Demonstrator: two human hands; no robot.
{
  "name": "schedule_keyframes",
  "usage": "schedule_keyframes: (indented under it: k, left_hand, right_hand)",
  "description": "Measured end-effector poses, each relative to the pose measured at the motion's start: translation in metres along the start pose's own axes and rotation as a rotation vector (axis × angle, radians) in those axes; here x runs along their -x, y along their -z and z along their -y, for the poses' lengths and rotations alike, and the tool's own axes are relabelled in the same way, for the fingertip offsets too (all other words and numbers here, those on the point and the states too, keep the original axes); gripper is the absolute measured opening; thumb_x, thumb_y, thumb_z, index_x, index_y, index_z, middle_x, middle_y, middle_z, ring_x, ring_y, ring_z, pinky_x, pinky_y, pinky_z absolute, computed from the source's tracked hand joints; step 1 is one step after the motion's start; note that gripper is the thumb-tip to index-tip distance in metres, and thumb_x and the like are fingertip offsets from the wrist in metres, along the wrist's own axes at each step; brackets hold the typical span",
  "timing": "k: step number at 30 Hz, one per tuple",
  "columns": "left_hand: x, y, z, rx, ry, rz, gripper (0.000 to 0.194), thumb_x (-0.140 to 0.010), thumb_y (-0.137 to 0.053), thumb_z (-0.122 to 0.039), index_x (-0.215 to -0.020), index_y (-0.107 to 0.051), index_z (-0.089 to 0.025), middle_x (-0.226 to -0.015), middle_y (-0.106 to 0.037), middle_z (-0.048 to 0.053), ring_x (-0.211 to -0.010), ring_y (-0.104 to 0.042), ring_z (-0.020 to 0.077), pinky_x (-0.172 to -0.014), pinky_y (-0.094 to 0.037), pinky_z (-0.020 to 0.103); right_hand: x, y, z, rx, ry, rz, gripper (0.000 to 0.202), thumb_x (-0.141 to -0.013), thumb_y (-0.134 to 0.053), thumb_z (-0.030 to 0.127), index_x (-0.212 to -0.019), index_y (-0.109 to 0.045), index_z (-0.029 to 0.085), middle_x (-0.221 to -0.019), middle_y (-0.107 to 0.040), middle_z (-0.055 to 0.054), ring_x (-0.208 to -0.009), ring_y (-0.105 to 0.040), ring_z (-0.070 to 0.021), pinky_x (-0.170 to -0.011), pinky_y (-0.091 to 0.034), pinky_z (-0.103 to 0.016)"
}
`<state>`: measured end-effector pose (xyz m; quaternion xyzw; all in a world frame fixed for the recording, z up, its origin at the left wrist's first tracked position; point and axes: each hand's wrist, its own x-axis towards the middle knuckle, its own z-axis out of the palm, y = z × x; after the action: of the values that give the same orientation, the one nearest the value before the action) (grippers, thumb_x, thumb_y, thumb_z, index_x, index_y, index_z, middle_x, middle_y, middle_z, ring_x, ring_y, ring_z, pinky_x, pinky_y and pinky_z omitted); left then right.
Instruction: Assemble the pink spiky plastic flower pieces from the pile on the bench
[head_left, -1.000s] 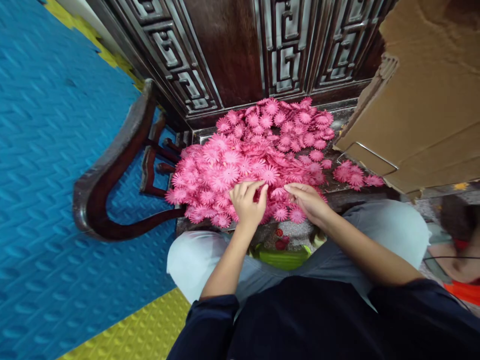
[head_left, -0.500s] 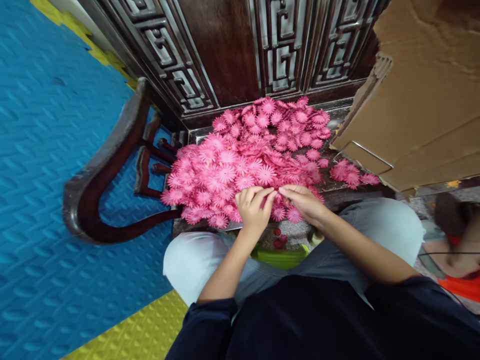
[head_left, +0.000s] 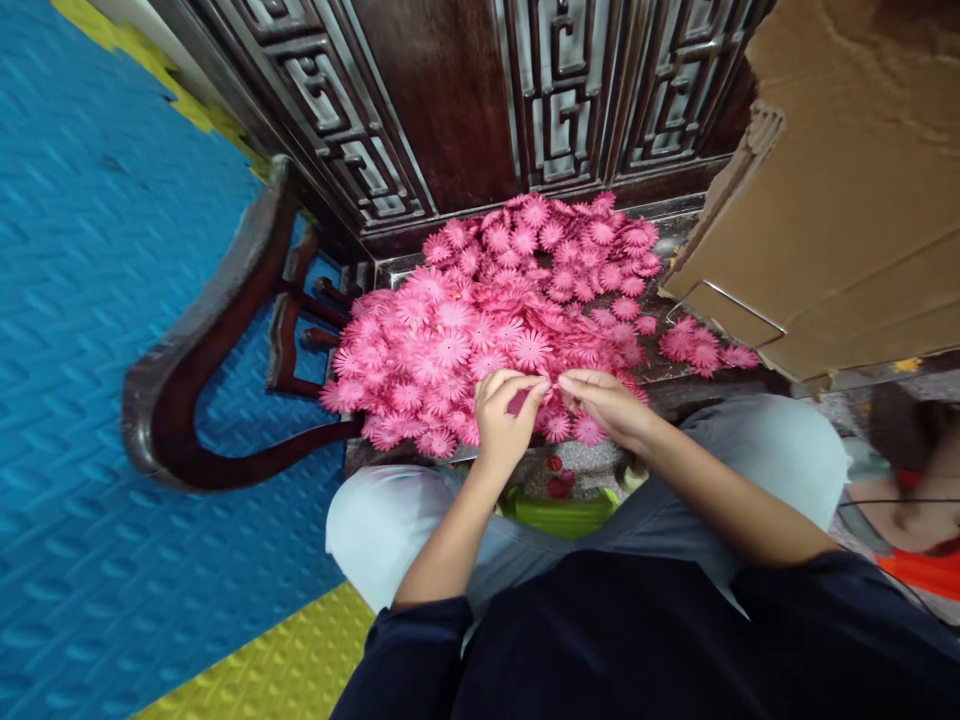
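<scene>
A big heap of pink artificial flower heads [head_left: 452, 347], flat and many-petalled, covers the dark wooden seat. At its front edge my left hand [head_left: 506, 405] is closed, thumb and forefinger pinched at the tips. Close beside it, my right hand [head_left: 600, 402] pinches too, its fingertips almost touching those of the left. A tiny pinkish bit shows between the fingertips; it is too small to name. A darker pink patch appears in the gap of my left thumb and forefinger, and I cannot tell whether it is held or lies behind.
A curved wooden armrest [head_left: 169, 420] stands at the left, above blue foam matting [head_left: 67, 300]. The carved backrest [head_left: 442, 100] rises behind the heap. At the right leans a torn cardboard box [head_left: 847, 220] with a metal wire [head_left: 739, 305]. A green plastic item [head_left: 562, 512] sits below, between my knees.
My left hand has shifted very slightly right, and the gap between its thumb and forefinger is wider, with dark pink showing in it. My right hand has hardly moved.
</scene>
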<state>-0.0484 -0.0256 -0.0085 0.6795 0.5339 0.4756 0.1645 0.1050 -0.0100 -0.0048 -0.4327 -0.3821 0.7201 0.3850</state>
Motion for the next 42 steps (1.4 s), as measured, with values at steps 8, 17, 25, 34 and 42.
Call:
schedule_keyframes:
  k: [8,17,25,34,42]
  left_hand:
    - [-0.001,0.003,0.001,0.062,0.046,0.058,0.020,-0.083,-0.056,-0.036,-0.076,-0.065,-0.020,-0.076,-0.065,0.001,-0.077,-0.057,0.0150,-0.076,-0.041,0.031]
    - [0.000,0.008,-0.003,0.209,0.066,0.079,0.035,-0.089,-0.043,-0.039,-0.117,-0.054,-0.020,-0.110,-0.055,0.008,-0.104,-0.051,0.0182,-0.092,-0.040,0.034]
    - [-0.005,0.003,-0.003,0.301,0.202,0.175,0.021,-0.084,-0.054,-0.033,-0.070,-0.056,-0.018,-0.076,-0.056,0.001,-0.077,-0.054,0.0138,-0.074,-0.043,0.027]
    - [0.000,-0.001,-0.006,0.098,0.220,0.112,0.020,-0.082,-0.053,-0.031,-0.067,-0.053,-0.018,-0.072,-0.054,0.000,-0.074,-0.050,0.0138,-0.072,-0.037,0.027]
    - [0.000,0.001,-0.011,0.611,0.596,0.094,0.027,-0.075,-0.060,-0.044,-0.078,-0.057,-0.018,-0.074,-0.054,0.000,-0.071,-0.051,0.0122,-0.070,-0.042,0.025]
  right_hand:
    - [0.001,-0.003,0.000,0.013,0.027,-0.013,0.031,-0.065,-0.069,0.046,-0.066,-0.058,0.016,-0.058,-0.047,0.004,-0.059,-0.040,-0.0098,-0.061,-0.030,-0.027]
    - [0.005,-0.006,0.005,-0.077,0.013,0.037,0.029,-0.066,-0.070,0.043,-0.067,-0.057,0.017,-0.062,-0.047,0.003,-0.062,-0.042,-0.0101,-0.063,-0.032,-0.027]
    - [0.004,-0.005,0.003,-0.144,-0.027,0.027,0.028,-0.061,-0.074,0.040,-0.069,-0.061,0.017,-0.065,-0.050,0.003,-0.064,-0.044,-0.0096,-0.064,-0.035,-0.025]
    - [0.005,-0.008,0.001,0.100,0.162,0.009,0.028,-0.065,-0.072,0.040,-0.077,-0.057,0.021,-0.074,-0.055,0.002,-0.074,-0.052,-0.0124,-0.075,-0.041,-0.028]
    - [0.002,-0.003,0.004,0.151,0.246,-0.037,0.025,-0.067,-0.071,0.039,-0.076,-0.057,0.021,-0.073,-0.057,0.001,-0.072,-0.052,-0.0129,-0.073,-0.042,-0.030]
